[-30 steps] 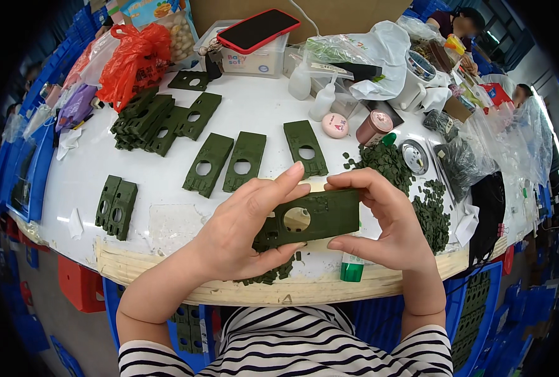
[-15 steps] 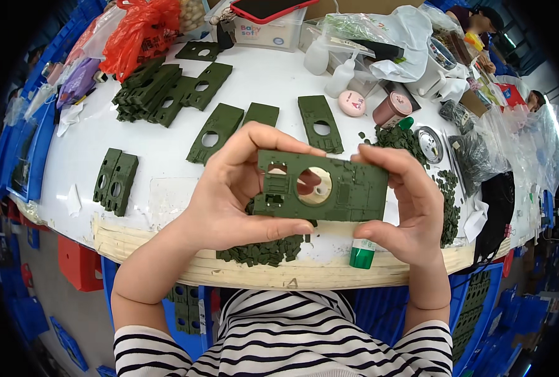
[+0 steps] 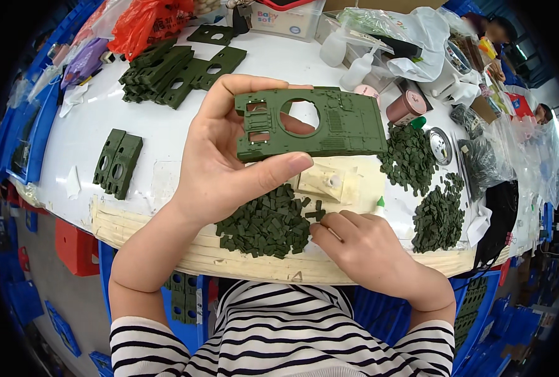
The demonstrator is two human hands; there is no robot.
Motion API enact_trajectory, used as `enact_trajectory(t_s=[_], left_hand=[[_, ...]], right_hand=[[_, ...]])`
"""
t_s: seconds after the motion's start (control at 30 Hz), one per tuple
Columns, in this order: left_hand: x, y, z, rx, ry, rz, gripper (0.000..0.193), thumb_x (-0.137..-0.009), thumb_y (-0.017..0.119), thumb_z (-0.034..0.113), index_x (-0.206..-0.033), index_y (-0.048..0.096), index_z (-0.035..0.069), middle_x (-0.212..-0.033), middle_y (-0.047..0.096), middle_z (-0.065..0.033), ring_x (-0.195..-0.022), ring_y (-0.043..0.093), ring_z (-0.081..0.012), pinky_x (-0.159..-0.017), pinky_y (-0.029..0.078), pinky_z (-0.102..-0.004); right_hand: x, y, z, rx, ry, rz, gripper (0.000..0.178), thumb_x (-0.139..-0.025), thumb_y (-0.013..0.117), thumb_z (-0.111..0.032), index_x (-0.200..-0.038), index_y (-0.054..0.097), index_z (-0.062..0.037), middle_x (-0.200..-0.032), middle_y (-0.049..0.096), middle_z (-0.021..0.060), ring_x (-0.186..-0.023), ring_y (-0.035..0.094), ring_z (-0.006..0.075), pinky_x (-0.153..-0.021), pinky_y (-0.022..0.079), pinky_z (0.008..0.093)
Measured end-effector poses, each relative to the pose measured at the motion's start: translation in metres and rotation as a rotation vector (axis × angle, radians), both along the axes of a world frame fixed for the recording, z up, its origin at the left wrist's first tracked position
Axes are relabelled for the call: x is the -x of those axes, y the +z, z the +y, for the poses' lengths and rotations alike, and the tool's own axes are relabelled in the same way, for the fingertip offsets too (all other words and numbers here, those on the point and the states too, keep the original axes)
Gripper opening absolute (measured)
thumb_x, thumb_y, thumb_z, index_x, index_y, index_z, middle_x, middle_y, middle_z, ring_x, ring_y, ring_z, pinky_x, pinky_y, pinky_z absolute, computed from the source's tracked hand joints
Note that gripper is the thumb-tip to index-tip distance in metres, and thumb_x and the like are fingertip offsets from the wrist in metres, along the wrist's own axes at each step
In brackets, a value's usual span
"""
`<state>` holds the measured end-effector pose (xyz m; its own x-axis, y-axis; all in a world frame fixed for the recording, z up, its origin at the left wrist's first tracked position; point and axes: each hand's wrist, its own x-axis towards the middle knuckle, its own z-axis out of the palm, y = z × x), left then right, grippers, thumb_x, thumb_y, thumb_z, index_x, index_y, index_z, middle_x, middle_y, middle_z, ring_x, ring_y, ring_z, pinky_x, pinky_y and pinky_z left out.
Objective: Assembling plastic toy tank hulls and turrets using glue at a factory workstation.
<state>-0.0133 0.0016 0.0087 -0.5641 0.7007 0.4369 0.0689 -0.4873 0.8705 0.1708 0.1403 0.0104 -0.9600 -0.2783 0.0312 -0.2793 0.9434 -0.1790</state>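
My left hand holds up a dark green plastic tank hull part by its left end, thumb in front and fingers behind. The part has a large round hole and two small square openings. Lower down, my right hand rests on the table's near side, fingers curled together beside a few loose green pieces; whatever its fingertips hold is hidden. Left of it spreads a heap of small green rectangular pieces. A cream-coloured block lies beneath the raised part. Beyond my right hand pokes a green pointed tip.
More small green pieces lie in two heaps on the right, near a round metal lid. Stacked hull parts sit far left, two more nearer. Squeeze bottles and a pink jar stand at the back.
My right hand has let go of the hull part and dropped to the table by the small pieces. My left hand has raised the part, away from me in view.
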Motion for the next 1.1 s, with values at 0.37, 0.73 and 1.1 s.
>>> enact_trajectory(t_s=[0.37,0.73,1.1], left_hand=[[0.0,0.001,0.0,0.009,0.017,-0.024,0.059,-0.077,0.078,0.0,-0.125,0.045,0.0,-0.122,0.06,-0.0138,-0.106,0.061,-0.0163,-0.091,0.052,-0.0305],[0.001,0.002,0.0,0.038,0.048,-0.043,0.059,-0.077,0.079,0.003,-0.126,0.045,0.001,-0.12,0.06,-0.0111,-0.106,0.059,-0.0143,-0.09,0.051,-0.0295],[-0.002,-0.003,0.001,0.108,-0.171,-0.15,0.063,-0.076,0.081,0.005,-0.127,0.043,0.003,-0.133,0.054,-0.019,-0.113,0.059,-0.0189,-0.097,0.05,-0.0347]], right_hand=[[-0.002,-0.016,-0.015,-0.186,0.102,0.239,0.025,-0.067,0.061,-0.012,-0.089,0.061,0.0018,-0.075,0.059,0.0065,-0.067,0.059,0.0157,-0.053,0.047,0.0237],[-0.001,0.011,0.002,0.375,-0.015,0.315,0.017,-0.072,0.066,0.007,-0.088,0.065,0.0025,-0.086,0.067,0.0086,-0.072,0.067,0.02,-0.062,0.055,0.0297],[-0.011,0.032,0.044,1.104,-0.28,0.585,0.014,-0.092,0.06,0.005,-0.105,0.062,0.0084,-0.094,0.066,0.0144,-0.079,0.068,0.0161,-0.068,0.056,0.0246]])
